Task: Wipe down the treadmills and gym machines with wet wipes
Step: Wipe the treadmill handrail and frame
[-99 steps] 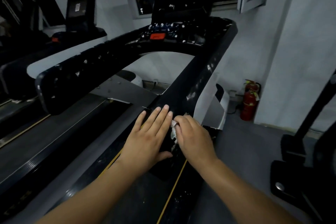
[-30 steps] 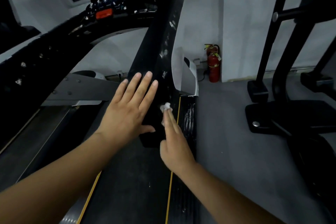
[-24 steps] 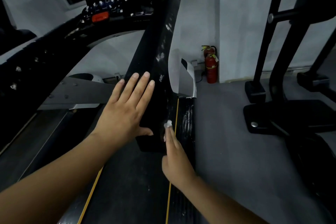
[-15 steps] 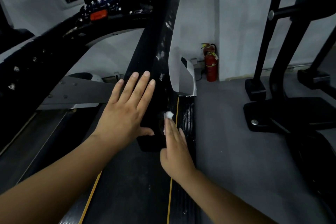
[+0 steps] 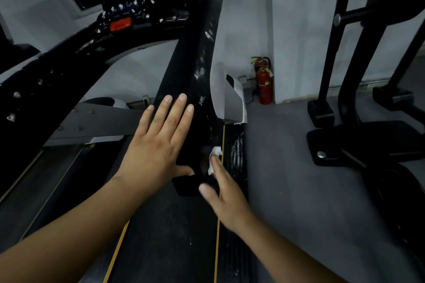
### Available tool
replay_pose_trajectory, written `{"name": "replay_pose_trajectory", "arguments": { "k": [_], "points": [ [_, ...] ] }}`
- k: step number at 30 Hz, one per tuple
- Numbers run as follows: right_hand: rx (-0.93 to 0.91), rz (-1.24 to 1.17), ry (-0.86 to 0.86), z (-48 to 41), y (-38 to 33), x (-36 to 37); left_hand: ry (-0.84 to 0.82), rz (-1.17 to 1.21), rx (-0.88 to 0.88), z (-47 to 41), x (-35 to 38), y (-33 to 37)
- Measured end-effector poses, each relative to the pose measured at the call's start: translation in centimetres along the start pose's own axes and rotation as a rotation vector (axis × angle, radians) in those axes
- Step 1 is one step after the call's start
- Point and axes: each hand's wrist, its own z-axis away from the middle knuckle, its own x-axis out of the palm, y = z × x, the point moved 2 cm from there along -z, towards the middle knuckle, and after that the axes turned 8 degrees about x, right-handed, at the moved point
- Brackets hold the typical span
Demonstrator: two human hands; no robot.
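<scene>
**Wipe pinned low on the treadmill handrail**

Look round your hands first. In the upper left of the frame sits the dark treadmill console with its orange-red button (image 5: 120, 25). From there the broad glossy black handrail (image 5: 195, 71), flecked with pale spots, runs down to the centre of the frame. Just right of it a pale grey side shroud (image 5: 227, 101) stands at the head of the ribbed black side rail (image 5: 236, 151), which a thin yellow stripe (image 5: 217, 225) separates from the dark running belt (image 5: 165, 236). Against the white wall in the upper middle of the frame stand two red fire extinguishers (image 5: 264, 85), well apart from you. The right of the frame is filled by the black tubular frame of another gym machine (image 5: 345, 53), with its foot on the grey floor (image 5: 299, 190).

Your left hand (image 5: 158, 147) lies flat on top of the handrail. Its fingers are straight and slightly spread, and its thumb rests near the rail's lower end, holding nothing.

The small crumpled white wet wipe (image 5: 215, 154) sits on the handrail's right-hand face, near its lower end and just left of the yellow stripe. Your right hand (image 5: 227, 200) reaches up from the lower right of the frame with straight fingers. Their tips press on the wipe, and part of it shows beyond the tips. The thumb juts out to the left, clear of the wipe.
</scene>
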Motion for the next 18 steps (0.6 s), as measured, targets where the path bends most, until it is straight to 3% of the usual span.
{"name": "replay_pose_trajectory", "arguments": {
  "k": [3, 8, 12, 15, 18],
  "points": [
    [0.028, 0.035, -0.017, -0.1, 0.3, 0.3, 0.000, 0.001, -0.002, 0.0, 0.0, 0.1],
    [-0.005, -0.164, 0.100, -2.6, -2.8, -0.5, 0.013, 0.000, 0.004, -0.1, 0.0, 0.1],
    [-0.041, -0.064, 0.038, 0.2, -0.5, 1.4, 0.005, -0.006, 0.008, 0.1, 0.0, 0.0],
    [0.008, -0.071, 0.086, -2.1, -2.0, 0.0, -0.014, -0.012, 0.001, 0.0, -0.1, 0.1],
    [-0.125, -0.096, 0.117, -2.8, -5.2, -1.0, -0.017, -0.002, 0.004, -0.2, -0.1, 0.0]
  ]
}}
